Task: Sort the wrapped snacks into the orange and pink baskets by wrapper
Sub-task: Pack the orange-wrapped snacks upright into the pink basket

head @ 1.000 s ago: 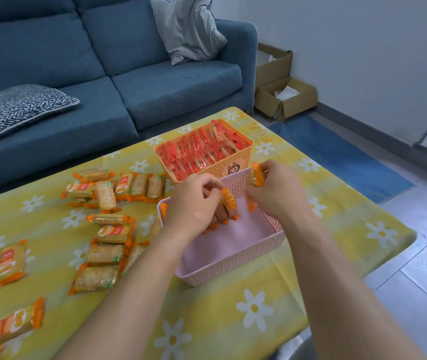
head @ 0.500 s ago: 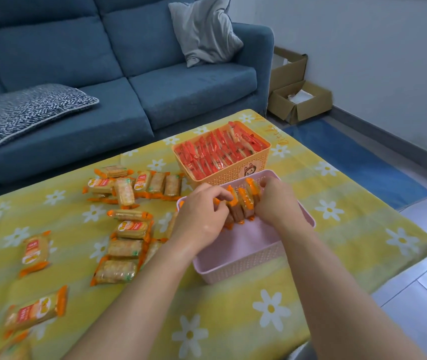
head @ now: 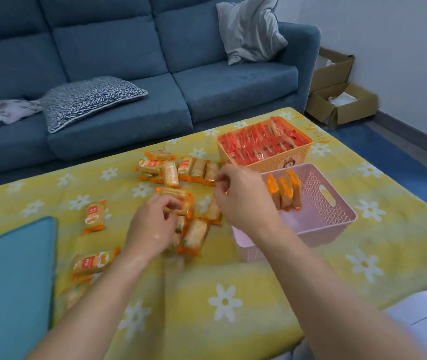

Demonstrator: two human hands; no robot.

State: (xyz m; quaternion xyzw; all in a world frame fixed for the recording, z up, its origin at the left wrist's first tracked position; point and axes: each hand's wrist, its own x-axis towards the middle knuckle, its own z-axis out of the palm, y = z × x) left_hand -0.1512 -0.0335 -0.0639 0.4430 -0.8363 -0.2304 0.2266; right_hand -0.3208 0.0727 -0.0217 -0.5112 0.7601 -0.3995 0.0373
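The orange basket (head: 268, 163) at the back right of the table is packed with red-wrapped snacks (head: 259, 144). In front of it, the pink basket (head: 337, 219) holds three orange-wrapped snacks (head: 283, 190) standing on edge at its far left end. More orange-wrapped snacks lie loose: a row (head: 181, 170) behind my hands, a pile (head: 196, 232) under them, and others (head: 94, 215) to the left. My left hand (head: 152, 224) curls over the pile and pinches a snack on top (head: 178, 196). My right hand (head: 243, 198) hovers left of the pink basket, fingers loosely curled, holding nothing that I can see.
A yellow flowered cloth (head: 225, 302) covers the table, whose edge drops off at the right and front. A teal cushion (head: 12, 287) lies at the front left. A blue sofa (head: 129, 74) stands behind, and cardboard boxes (head: 342, 105) sit by the wall.
Both hands have left the pink basket and moved left to the loose pile. The three orange-wrapped snacks now stand in the basket on their own. My view has shifted left.
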